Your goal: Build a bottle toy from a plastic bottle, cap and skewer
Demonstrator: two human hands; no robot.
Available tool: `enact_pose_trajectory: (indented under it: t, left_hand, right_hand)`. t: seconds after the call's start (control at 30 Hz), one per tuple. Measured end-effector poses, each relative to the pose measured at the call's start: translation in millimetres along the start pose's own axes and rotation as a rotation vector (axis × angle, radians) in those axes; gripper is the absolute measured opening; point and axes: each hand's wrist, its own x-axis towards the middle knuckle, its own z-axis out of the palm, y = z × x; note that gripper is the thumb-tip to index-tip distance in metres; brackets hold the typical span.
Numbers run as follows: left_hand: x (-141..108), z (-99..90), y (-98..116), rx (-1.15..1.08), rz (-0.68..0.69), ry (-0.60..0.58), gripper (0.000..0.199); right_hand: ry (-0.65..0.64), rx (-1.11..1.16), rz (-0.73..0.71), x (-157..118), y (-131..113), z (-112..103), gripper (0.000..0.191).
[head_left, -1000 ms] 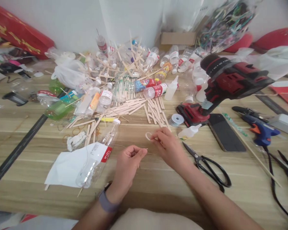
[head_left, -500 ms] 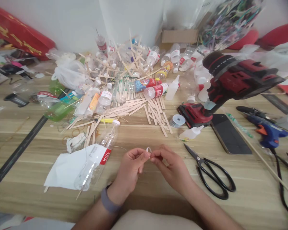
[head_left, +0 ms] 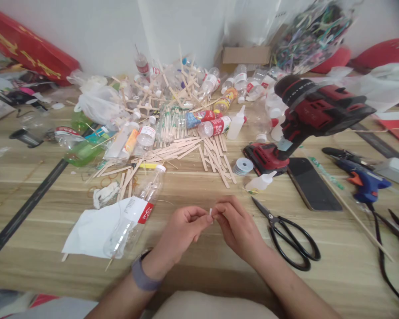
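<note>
The left hand [head_left: 188,228] has thumb and forefinger pinched together on a small white piece [head_left: 210,212] in the lower middle of the frame, and the right hand [head_left: 237,226] has its fingertips closed on the piece's other side; anything finer between them is too small to tell. Just right of the hands lie black-handled scissors [head_left: 287,237], points toward the upper left. Left of them, a clear bottle [head_left: 119,237] lies partly on a white sheet [head_left: 86,230], a stick end poking out at its base; its red label band bears cut-off white characters, the print beside it too small to read. Near the centre, another bottle [head_left: 216,127] wears a red label with white characters, partly legible as 农夫. The red drill [head_left: 322,106], at right, has pale, blurred markings on its dark collar. At upper left, gold writing on a red banner [head_left: 29,48] is unreadable. Farther back, a clear bag [head_left: 312,37] at upper right is stuffed with multicoloured strips; beside it stands a cardboard box [head_left: 246,55], its contents hidden.
</note>
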Motion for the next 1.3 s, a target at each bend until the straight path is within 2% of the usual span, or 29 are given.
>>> enact_pose_trajectory:
  t: [0.1,0.23,0.33,0.47,0.57,0.67,0.83,0.9,1.07,1.3]
  left_hand:
    - [0,-5.0,9,0.171,-0.007,-0.062,0.026]
    - [4,-8.6,14,0.360,0.127,-0.047,0.026]
    - [7,-7.8,11,0.465,0.207,-0.045,0.025]
    - [4,-6.0,3,0.591,0.245,-0.055,0.023]
    - [-1,-4.7,1,0.662,0.294,-0.062,0.021]
    - [-6,-3.1,0,0.751,0.364,-0.055,0.019]
    - [-11,-1.6,-3,0.971,0.460,-0.034,0.023]
    - [-11,-1.9,-3,0.966,0.457,-0.035,0.022]
    - [-8,-2.8,1,0.745,0.372,-0.074,0.017]
    - [-9,-0.5,0,0.772,0.363,-0.074,0.018]
  right_hand:
    - [0.000,0.038,-0.021,0,-1,-2,0.019]
    - [-0.033,0.056,0.026,-3,-1,-1,0.020]
    - [-0.007,-0.045,0.002,-5,0,0,0.019]
    - [0.045,-0.216,-0.075,-6,2,1,0.018]
    - [0.063,-0.253,-0.078,-7,1,3,0.018]
    - [0.050,-0.248,-0.004,-8,-2,6,0.016]
    - [-0.061,-0.223,0.277,-7,-5,7,0.016]
    - [-0.081,-0.220,0.329,-6,-6,7,0.017]
    - [-0.017,-0.209,0.345,-6,-9,6,0.013]
    - [-0.006,-0.155,0.343,-6,-11,4,0.008]
